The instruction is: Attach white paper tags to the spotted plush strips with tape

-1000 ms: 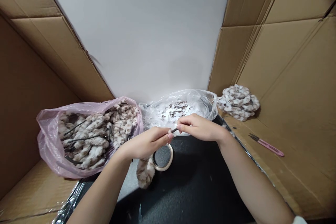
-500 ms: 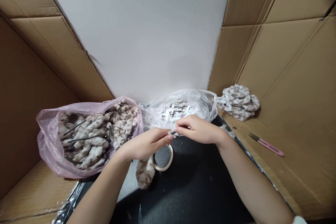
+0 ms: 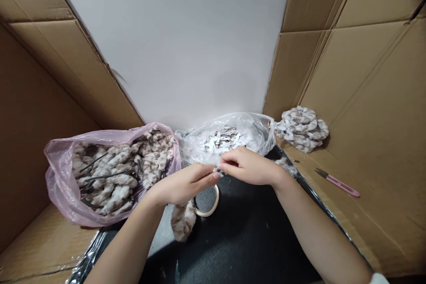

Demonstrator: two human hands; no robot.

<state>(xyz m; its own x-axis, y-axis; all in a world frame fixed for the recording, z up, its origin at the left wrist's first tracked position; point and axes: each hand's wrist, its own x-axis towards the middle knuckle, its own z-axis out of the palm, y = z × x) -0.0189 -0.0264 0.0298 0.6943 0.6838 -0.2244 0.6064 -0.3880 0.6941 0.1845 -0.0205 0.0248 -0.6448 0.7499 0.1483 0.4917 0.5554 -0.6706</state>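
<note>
My left hand [image 3: 191, 181] is closed, thumb and fingers pinching a small grey-white end. A furry brown-and-white strip [image 3: 183, 222] hangs from beneath that hand; the part in my palm is hidden. My right hand [image 3: 244, 165] is also closed, its fingertips pinched on the same small end and meeting the left ones. Just below the left fingertips a cream-coloured ring [image 3: 213, 206] lies on the black work surface [image 3: 253, 239], partly covered by the hand.
A pink plastic bag [image 3: 63, 202] full of furry strips and dark cords stands at left. Behind my hands is a clear bag [image 3: 262, 131] of small white-and-dark pieces. At right lie a furry coil [image 3: 302, 129] and pink-handled thread snips [image 3: 339, 184]. Cardboard walls [image 3: 376, 97] stand at the sides.
My right hand has shifted slightly left and its fingertips sit closer to the left ones. The dark bit seen between the fingertips before is now mostly covered.
</note>
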